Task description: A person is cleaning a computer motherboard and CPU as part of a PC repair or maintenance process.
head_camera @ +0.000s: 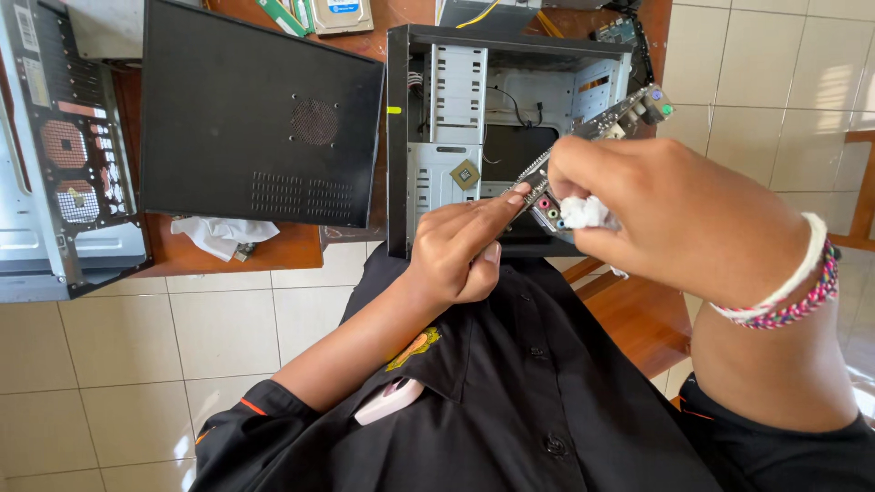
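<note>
Right of centre in the frame, my right hand [674, 214] is closed round a motherboard [597, 137] and a wad of white tissue [583, 211], while my left hand [460, 251] pinches the board's lower edge by the coloured audio jacks, above my lap and in front of the open computer case [437, 137] on the table [292, 248]. Held only by its edges, the board could slip, or rubbing could snag a connector. It is slim, seen edge-on, with silver ports.

Black shirt [510, 410], white tissue [583, 212], black side panel [260, 114]
</note>
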